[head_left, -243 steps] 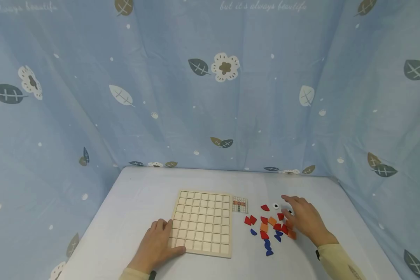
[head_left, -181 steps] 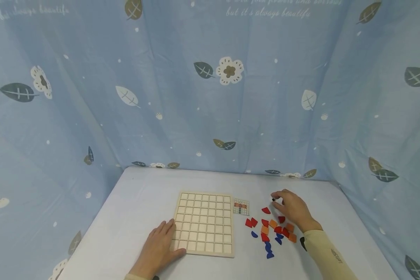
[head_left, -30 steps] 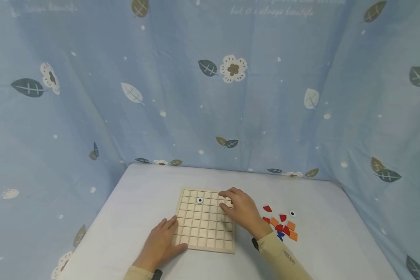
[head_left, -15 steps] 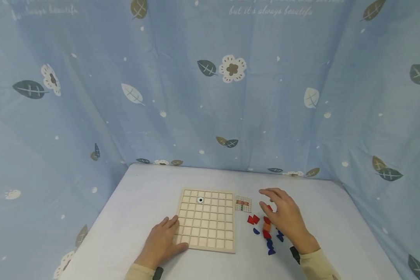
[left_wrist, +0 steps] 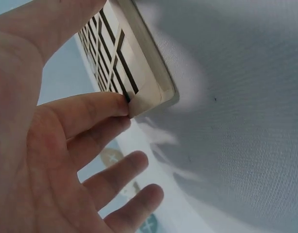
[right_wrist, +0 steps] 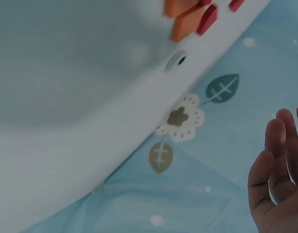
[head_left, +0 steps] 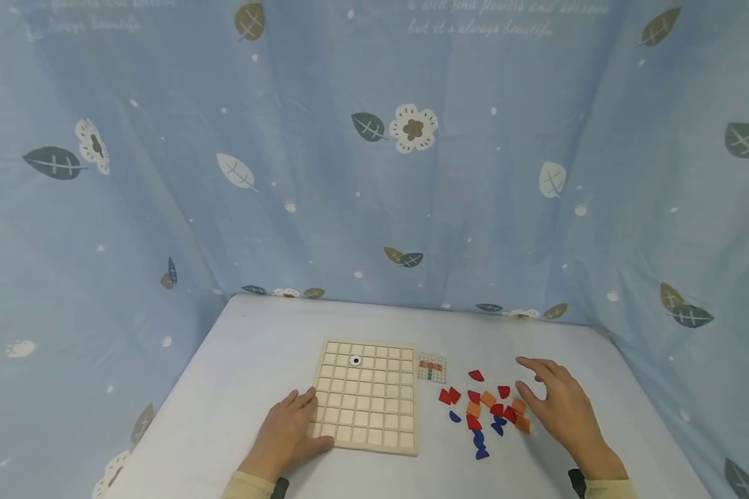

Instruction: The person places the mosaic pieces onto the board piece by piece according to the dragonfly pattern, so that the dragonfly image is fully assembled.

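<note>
Curtain lettering (head_left: 479,29) reads "but it's always"; both hands (head_left: 283,431) (head_left: 566,410) spread, left touching the board (head_left: 363,403)

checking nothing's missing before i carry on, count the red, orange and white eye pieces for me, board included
Red wedge pieces: 8
Orange square pieces: 4
White eye discs: 2 (one on the grid board, one on the table)
Total: 14

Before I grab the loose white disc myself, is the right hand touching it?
Apart: the right wrist view shows a clear gap between the right hand and white disc.
</note>
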A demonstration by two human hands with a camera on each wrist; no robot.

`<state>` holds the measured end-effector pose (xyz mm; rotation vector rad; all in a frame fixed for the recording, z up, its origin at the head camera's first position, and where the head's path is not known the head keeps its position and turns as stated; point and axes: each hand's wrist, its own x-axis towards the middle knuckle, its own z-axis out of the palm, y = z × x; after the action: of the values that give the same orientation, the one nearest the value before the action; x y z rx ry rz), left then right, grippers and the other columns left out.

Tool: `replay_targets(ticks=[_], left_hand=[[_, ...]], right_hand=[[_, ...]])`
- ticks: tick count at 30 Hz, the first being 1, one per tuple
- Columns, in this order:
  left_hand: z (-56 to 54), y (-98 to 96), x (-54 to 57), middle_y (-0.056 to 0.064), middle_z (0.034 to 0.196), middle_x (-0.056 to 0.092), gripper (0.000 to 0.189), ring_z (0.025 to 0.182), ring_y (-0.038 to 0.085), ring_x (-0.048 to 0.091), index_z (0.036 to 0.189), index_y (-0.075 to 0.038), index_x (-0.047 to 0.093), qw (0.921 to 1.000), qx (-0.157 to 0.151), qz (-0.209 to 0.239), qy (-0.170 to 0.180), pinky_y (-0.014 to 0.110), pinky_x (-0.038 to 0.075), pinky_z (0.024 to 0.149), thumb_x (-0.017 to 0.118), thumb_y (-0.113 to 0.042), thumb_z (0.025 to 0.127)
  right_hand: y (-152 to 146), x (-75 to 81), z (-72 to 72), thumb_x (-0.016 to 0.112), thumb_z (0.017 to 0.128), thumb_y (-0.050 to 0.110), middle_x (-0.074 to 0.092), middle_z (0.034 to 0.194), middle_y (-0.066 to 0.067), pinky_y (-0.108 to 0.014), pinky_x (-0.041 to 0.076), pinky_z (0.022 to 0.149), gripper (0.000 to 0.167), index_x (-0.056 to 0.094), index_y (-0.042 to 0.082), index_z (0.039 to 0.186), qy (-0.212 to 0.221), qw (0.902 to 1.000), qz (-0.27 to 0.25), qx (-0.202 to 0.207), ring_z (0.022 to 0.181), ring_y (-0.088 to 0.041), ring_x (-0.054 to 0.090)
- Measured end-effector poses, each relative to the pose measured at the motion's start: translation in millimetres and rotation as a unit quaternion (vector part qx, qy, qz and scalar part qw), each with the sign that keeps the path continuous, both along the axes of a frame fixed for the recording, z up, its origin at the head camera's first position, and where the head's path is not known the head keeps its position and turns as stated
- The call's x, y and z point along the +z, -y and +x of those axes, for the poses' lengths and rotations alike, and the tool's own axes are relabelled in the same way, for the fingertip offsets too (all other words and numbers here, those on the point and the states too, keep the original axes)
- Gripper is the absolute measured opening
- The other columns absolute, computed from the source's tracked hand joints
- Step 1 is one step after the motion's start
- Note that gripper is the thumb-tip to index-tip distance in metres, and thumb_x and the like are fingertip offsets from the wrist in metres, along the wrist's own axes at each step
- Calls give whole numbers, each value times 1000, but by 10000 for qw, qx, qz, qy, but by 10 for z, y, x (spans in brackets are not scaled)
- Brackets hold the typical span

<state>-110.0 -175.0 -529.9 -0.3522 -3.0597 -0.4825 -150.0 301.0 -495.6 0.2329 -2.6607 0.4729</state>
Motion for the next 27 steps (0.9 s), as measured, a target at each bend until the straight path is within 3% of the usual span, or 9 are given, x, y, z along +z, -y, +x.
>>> replay_targets(ticks=[8,14,24,27], left_hand=[[-7,-7,-25,18,145,55,89,132,46,49,133,6,62,10000,-3,-28,6,61,43,106,81,-59,76],[11,6,-4,18,146,55,89,133,46,48,134,6,61,9999,82,-35,125,60,42,108,81,-57,76],[31,6,-9,18,145,55,88,133,47,48,134,6,61,9999,87,-27,103,61,40,108,81,-57,77],[38,-2,5,18,145,55,87,133,47,47,135,6,61,9999,106,-31,118,61,40,108,81,-57,77]], right_hand=[[-192,-27,25,89,76,13,67,116,-18,-62,56,79,53,69,10,125,191,9993,320,-46,91,-35,66],[-265,-68,33,88,79,15,67,116,-18,-62,56,82,51,69,11,126,646,9971,390,25,94,-35,66],[-322,-82,-16,87,80,16,68,118,-17,-66,52,90,51,69,11,127,923,9943,485,220,108,-41,62],[-322,-69,-31,87,80,18,69,118,-17,-64,54,87,52,68,12,128,998,9934,522,219,102,-39,65]])
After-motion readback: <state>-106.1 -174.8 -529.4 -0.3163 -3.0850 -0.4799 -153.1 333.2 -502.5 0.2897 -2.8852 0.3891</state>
